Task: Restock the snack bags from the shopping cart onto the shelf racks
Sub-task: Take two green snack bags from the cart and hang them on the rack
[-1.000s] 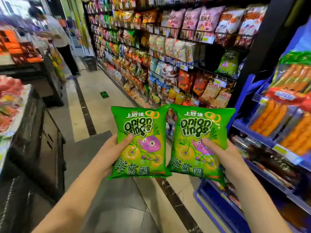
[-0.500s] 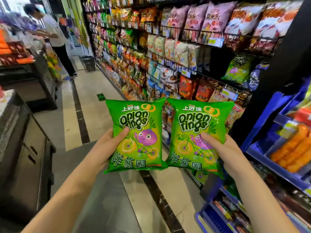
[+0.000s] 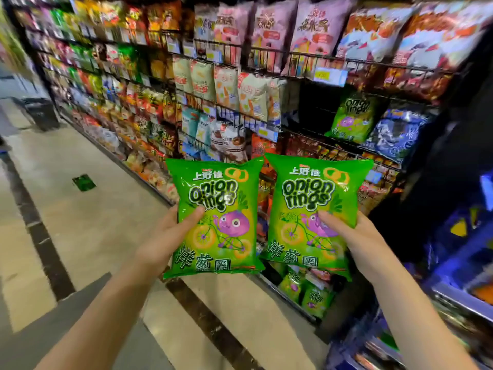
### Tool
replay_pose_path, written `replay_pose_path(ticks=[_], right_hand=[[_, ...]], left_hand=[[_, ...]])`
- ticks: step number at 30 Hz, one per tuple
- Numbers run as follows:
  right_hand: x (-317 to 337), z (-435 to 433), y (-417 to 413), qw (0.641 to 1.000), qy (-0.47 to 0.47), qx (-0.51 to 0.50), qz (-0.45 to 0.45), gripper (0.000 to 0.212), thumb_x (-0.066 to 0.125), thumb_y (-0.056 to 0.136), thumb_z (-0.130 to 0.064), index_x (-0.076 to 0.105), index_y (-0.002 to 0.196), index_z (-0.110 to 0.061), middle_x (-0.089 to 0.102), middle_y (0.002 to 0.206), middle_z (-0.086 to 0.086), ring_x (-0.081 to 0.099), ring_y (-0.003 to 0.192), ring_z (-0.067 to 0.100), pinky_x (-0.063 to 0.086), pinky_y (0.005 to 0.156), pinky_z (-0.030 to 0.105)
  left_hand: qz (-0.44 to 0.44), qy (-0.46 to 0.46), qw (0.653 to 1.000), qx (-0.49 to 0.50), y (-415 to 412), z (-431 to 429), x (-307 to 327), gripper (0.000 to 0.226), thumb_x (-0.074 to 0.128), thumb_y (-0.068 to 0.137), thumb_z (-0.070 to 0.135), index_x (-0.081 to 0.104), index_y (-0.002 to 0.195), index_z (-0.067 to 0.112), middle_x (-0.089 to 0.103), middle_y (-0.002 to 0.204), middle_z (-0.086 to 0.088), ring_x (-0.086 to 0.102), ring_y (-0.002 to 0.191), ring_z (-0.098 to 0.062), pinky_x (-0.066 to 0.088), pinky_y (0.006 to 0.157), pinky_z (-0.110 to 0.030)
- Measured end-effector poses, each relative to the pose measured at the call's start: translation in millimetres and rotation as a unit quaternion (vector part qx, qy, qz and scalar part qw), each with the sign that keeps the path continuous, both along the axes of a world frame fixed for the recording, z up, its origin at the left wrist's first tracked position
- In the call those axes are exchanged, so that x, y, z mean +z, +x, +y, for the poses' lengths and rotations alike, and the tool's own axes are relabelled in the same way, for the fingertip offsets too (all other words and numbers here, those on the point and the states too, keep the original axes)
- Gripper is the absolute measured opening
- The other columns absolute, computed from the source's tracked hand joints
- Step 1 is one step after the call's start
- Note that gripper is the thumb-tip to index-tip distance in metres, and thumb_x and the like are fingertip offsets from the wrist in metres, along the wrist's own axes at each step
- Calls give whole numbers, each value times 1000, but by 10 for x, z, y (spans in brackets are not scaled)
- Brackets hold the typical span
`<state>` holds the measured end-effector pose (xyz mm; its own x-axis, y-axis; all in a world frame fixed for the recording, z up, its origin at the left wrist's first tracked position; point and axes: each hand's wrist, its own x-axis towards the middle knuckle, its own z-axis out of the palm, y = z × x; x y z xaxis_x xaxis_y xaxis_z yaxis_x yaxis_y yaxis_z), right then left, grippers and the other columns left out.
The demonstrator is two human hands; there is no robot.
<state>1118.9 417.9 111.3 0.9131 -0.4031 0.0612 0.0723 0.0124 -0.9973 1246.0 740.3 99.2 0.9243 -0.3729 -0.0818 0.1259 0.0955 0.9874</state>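
The left hand (image 3: pixel 162 241) grips the left bag (image 3: pixel 216 217) by its side, thumb across the front; the right hand (image 3: pixel 357 244) grips the right bag (image 3: pixel 312 209) likewise. Both bags are held upright, side by side, before the racks (image 3: pixel 373 63), where a matching bag (image 3: pixel 352 118) sits

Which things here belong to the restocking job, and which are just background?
Job: left hand gripping the left onion rings bag; right hand gripping the right onion rings bag; wire shelf rack; matching green bag on it.
Background: black floor basket; green floor sticker; blue display stand.
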Motion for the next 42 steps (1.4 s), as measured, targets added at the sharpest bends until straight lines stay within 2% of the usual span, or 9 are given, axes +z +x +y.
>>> replay_pose_path(ticks=[8,10,14,16,21,26,31,35,42], right_hand=[[230,-332,533,995,-22,-94,-24,98,96,40,-67,70,122,-19,78,116,2,75,106,22,56,92,38],[246,-487,642,993,-22,-113,-31,100,96,40,-67,70,123,-19,78,116,2,74,107,22,54,96,41],[260,-834,868,989,-24,-137,-48,96,95,48,-65,68,128,-19,76,120,3,72,113,24,51,106,48],[265,-1018,992,987,-21,-148,-55,94,95,50,-64,68,128,-18,76,121,3,72,114,25,49,108,51],[314,-1443,1300,982,-5,-176,-63,99,96,44,-65,69,127,-17,77,118,5,74,110,27,52,104,51],[363,-1701,1574,981,0,-188,-51,92,95,50,-64,69,127,-21,76,120,4,72,114,27,48,110,55],[368,-1802,1846,975,-22,-219,-27,92,93,46,-68,70,121,-20,78,115,4,75,106,25,55,100,48],[300,-1783,2057,964,-27,-263,-3,91,92,45,-71,71,117,-20,79,110,4,76,99,24,57,90,43],[346,-1676,2427,952,28,-304,11,35,76,85,-31,72,115,-13,79,101,11,78,83,28,62,67,38]], left_hand=[[-66,28,995,-68,1140,-617,245,22,60,101,20,67,120,13,80,108,-2,77,88,-13,60,68,-21],[-63,24,993,-94,1351,-837,282,23,61,101,22,66,122,14,80,108,0,77,91,-14,61,72,-25],[-66,25,988,-134,1791,-1280,333,56,75,89,50,62,134,19,75,124,-1,71,115,-24,52,105,-47],[-58,24,986,-151,2002,-1514,355,64,79,82,57,63,133,21,75,124,-3,72,115,-26,49,108,-53],[-73,47,981,-172,2443,-2090,449,51,70,86,51,63,130,27,77,118,5,73,111,-21,52,104,-48],[-77,35,978,-190,2822,-2447,499,67,77,78,65,64,131,25,76,121,1,72,114,-24,49,108,-53],[-92,30,971,-219,3243,-2693,504,89,82,61,76,65,129,22,77,119,1,74,110,-23,51,106,-51],[-85,20,965,-248,3545,-2813,466,42,70,87,47,68,119,20,79,111,0,76,103,-22,56,99,-44],[-87,9,961,-262,4057,-2906,446,34,66,89,44,69,115,23,81,98,5,78,87,-13,59,78,-31]])
